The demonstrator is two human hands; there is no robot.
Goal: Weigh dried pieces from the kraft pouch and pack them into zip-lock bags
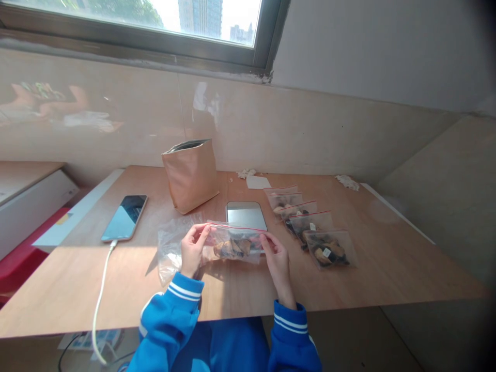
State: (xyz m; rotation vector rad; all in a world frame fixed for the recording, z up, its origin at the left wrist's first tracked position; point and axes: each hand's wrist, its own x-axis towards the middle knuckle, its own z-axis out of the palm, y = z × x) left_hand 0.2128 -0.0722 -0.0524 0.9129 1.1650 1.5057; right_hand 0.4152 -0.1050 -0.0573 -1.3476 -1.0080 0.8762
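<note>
A clear zip bag (232, 248) with a red seal line and brown dried pieces inside is held up over the table. My left hand (194, 248) pinches its upper left corner, and my right hand (277, 258) pinches the upper right corner. Behind the bag lies a flat, pale scale-like device (245, 213), its near part hidden by the bag. Crumpled clear plastic (169, 253) lies beside my left hand. To the right, several filled zip bags (331, 250) overlap in a row, some with small white labels.
A brown paper pouch (191, 175) stands with its top open near the wall. At the left, a phone (124, 218) lies with a white cable (101, 289) running off the front edge. White paper (258, 182) and crumpled tissue (347, 182) lie at the back of the wooden table (387, 268).
</note>
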